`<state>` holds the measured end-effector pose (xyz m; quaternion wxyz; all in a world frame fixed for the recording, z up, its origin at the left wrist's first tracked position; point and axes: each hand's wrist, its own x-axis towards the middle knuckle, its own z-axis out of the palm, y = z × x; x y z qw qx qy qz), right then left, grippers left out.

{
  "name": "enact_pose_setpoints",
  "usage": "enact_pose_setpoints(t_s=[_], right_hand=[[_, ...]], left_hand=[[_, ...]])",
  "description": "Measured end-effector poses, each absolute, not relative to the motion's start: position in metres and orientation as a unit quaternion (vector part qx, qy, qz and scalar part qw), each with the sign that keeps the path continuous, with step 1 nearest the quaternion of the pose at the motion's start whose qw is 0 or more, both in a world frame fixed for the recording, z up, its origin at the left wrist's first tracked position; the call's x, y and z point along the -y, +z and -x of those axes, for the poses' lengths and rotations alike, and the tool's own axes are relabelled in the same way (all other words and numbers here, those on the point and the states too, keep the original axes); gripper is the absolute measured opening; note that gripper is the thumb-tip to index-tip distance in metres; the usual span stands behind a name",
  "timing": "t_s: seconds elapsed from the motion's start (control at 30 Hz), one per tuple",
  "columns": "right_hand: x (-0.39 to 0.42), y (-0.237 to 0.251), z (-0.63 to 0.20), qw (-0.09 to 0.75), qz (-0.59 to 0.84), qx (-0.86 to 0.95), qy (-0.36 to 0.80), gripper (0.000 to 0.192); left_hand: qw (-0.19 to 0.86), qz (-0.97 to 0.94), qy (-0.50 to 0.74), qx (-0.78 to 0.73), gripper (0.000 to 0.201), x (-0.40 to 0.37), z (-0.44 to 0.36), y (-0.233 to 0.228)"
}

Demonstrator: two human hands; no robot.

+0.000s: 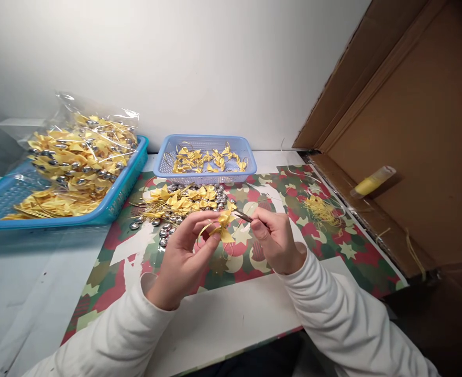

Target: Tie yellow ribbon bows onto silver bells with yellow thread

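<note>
Left hand (184, 251) raised over the mat (333, 256), fingers (205, 246) curled and pinched shut on a yellow bow (223, 222) with a thin gold loop hanging under it. Right hand (274, 238) just beside, fingers closed on a dark thin tool (242, 215), tip touching the bow's top. Cannot tell what kind of tool. Both wrists in white sleeves, hands close together above the middle of the mat.

Bow held in the air between the 2 hands, just in front of a loose pile (184, 201) of yellow bows, gold wire and small silver bells lying on the mat.

Behind the pile, a small pale blue basket (239, 173) with more bows inside. To the left, a larger blue tray (121, 201) carrying a clear bag (81, 152) stuffed with bows and bells, plus loose bows beside the bag. To the right on the mat, a tangle of yellow thread (323, 209). Further right, an open cardboard box (411, 131) on its side, with a yellow tube (372, 181) resting inside. White table (26, 283) under everything, white wall behind.
</note>
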<state>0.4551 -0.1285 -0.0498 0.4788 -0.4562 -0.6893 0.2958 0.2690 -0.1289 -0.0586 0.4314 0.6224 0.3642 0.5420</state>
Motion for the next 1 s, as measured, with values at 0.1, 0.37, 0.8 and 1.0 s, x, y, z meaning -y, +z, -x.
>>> enact_pose_setpoints(t_s=[0.1, 0.37, 0.8, 1.0], right_hand=[[0.1302, -0.05, -0.4522, 0.472, 0.453, 0.686, 0.318, 0.049], [0.1294, -0.0471, -0.4514, 0.441, 0.464, 0.748, 0.177, 0.045], [0.1279, -0.047, -0.4526, 0.397, 0.496, 0.762, 0.122, 0.047], [0.1283, -0.0462, -0.4525, 0.39, 0.5, 0.763, 0.125, 0.047]], left_hand=[[0.39, -0.648, 0.543, -0.366, 0.016, 0.1296, -0.2679, -0.0581], [0.265, -0.719, 0.531, -0.361, 0.019, 0.1291, -0.2646, -0.0625], [0.125, -0.784, 0.525, -0.308, 0.024, 0.1271, -0.2649, -0.0569], [0.107, -0.796, 0.513, -0.303, 0.023, 0.1269, -0.2638, -0.0566]])
